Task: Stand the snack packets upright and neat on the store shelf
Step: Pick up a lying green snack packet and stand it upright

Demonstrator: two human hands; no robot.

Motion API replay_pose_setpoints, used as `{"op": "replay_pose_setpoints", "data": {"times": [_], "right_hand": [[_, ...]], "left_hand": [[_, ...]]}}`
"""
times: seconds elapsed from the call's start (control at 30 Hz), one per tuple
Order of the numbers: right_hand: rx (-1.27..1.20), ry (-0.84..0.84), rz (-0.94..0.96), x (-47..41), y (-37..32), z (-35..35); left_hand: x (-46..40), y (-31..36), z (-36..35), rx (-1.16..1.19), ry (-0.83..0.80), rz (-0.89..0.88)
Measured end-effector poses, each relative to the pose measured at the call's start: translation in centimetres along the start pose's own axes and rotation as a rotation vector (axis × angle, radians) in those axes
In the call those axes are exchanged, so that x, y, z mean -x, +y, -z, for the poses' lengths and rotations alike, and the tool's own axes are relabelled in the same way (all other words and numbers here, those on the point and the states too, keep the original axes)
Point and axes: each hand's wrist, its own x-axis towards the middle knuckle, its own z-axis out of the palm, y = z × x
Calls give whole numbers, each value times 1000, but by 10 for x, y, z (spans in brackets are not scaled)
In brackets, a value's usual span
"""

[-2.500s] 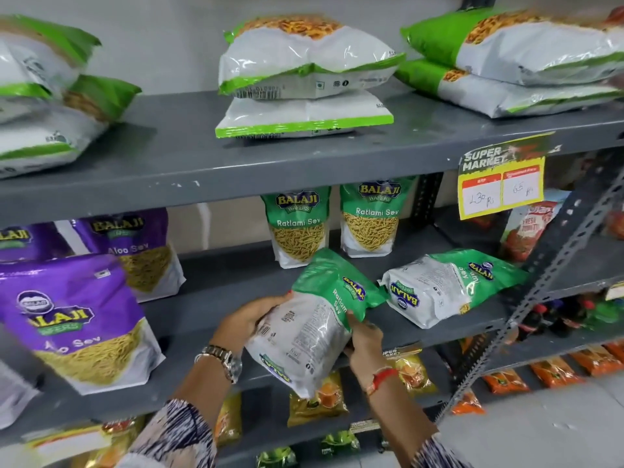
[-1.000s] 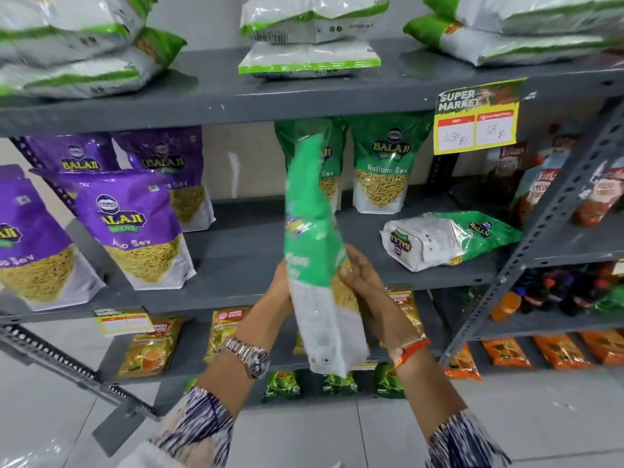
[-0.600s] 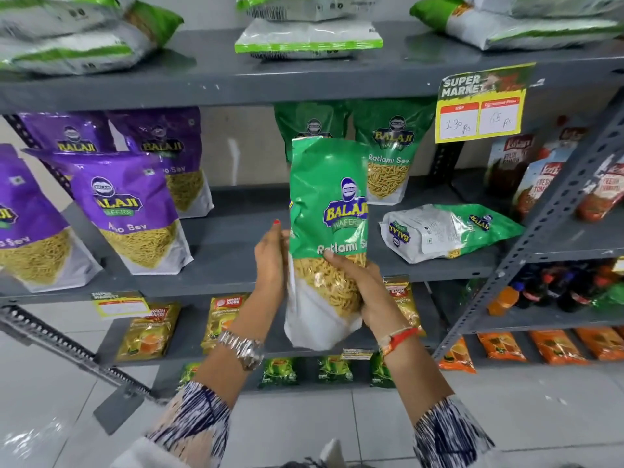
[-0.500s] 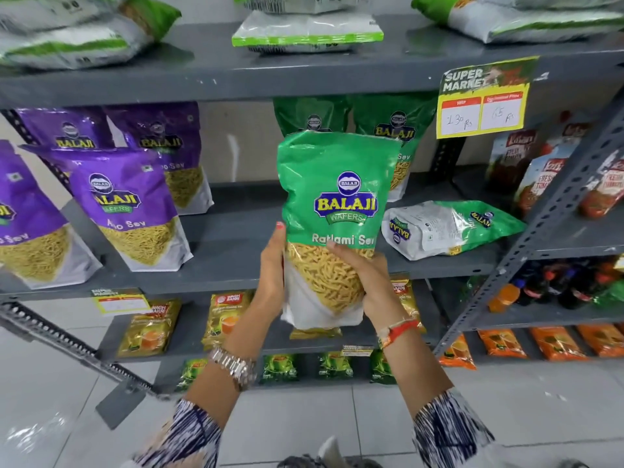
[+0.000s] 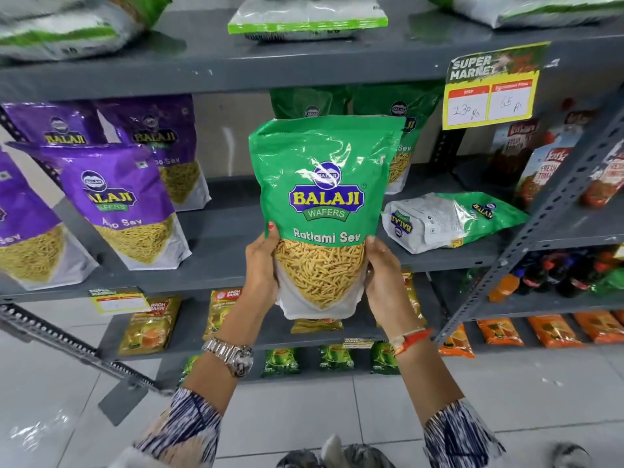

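Note:
A green Ratlami Sev packet point(image 5: 326, 197) is upright in the air in front of the grey middle shelf point(image 5: 223, 251), its printed front facing me. My left hand point(image 5: 261, 265) grips its lower left edge and my right hand point(image 5: 383, 278) grips its lower right edge. Behind it, two more green packets point(image 5: 401, 109) stand at the back of the shelf, partly hidden. Another green packet point(image 5: 449, 217) lies on its side on the shelf to the right. Purple Aloo Sev packets point(image 5: 125, 204) stand upright on the left.
The top shelf point(image 5: 236, 65) holds flat-lying green and white packets point(image 5: 307, 18). A yellow price tag point(image 5: 489, 96) hangs from its edge. A slanted perforated metal post point(image 5: 553, 211) stands at the right, with red packets and bottles beyond. Small tea packets fill the lower shelves.
I lifted the green packet off the shelf, turned it from its side to upright and rotated its front toward me. My right hand shifted from its front to its right edge.

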Motion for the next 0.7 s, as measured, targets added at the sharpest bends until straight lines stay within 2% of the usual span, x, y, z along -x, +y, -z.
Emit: {"op": "replay_pose_setpoints", "data": {"times": [0.1, 0.27, 0.47, 0.7], "right_hand": [[-26, 119, 48, -5, 3, -3], [-23, 190, 82, -23, 4, 2], [50, 151, 95, -75, -4, 4], [134, 127, 31, -124, -2, 19]], "left_hand": [[-1, -6, 2, 45, -16, 54], [-13, -7, -1, 45, -48, 82], [-63, -3, -11, -126, -52, 87], [-107, -23, -18, -76, -69, 111]]}}
